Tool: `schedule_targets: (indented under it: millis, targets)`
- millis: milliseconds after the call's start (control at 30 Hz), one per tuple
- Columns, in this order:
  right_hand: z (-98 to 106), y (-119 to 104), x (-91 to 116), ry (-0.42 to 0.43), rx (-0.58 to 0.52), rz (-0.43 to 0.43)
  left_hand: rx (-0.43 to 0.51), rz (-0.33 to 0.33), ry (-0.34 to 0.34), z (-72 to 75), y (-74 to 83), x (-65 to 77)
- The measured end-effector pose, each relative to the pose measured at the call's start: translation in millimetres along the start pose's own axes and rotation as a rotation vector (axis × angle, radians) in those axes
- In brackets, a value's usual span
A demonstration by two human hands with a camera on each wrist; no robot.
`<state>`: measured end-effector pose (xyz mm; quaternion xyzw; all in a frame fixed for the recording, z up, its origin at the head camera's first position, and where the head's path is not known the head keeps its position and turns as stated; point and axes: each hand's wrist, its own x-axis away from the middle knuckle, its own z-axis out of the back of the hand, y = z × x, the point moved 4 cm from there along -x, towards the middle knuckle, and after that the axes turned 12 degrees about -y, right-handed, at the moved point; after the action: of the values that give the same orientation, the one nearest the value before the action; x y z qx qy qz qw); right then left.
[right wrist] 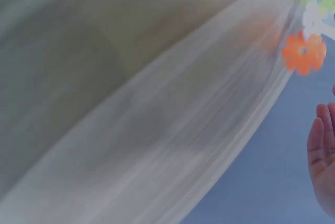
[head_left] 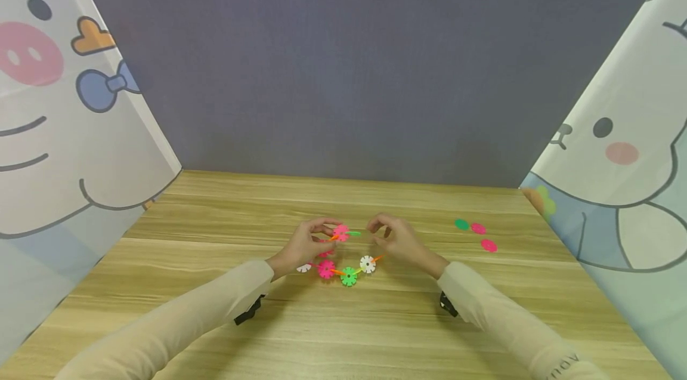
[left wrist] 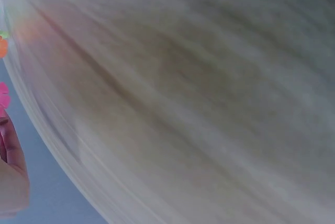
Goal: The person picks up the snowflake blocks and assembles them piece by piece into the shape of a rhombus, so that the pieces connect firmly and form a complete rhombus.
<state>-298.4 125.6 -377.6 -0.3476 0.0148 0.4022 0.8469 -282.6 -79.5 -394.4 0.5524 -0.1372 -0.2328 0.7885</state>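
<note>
Over wood-grain table [head_left: 349, 338], curved chain of notched pink, green, white and orange plastic discs [head_left: 326, 269] is pinched by fingers of left hand [head_left: 306, 243]; right hand [head_left: 401, 241], fingers held apart.

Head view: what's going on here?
A person's left hand pinches a chain of coloured notched discs near one end. The right hand is by the orange disc at the other end, with nothing visible in its grasp. The chain curves round, with a gap on its right side. Three loose discs, one green and two pink, lie farther right.
</note>
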Motion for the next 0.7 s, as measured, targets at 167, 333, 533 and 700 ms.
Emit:
schedule_targets:
  millis: [167,333,533,700]
  targets:
    - [15,12,12,0.006,0.039,-0.028,-0.019,-0.002,0.004,0.8,-1.2,0.3]
    - [28,28,24,-0.013,0.035,-0.075,-0.035,-0.008,0.006,0.9,-0.7,1.2]
    - [45,51,41,-0.031,0.052,-0.159,-0.076,-0.035,0.011,0.7,4.8,3.5]
    - [61,74,55,-0.034,0.071,-0.244,-0.089,-0.032,0.006,-1.0,27.8,13.2]
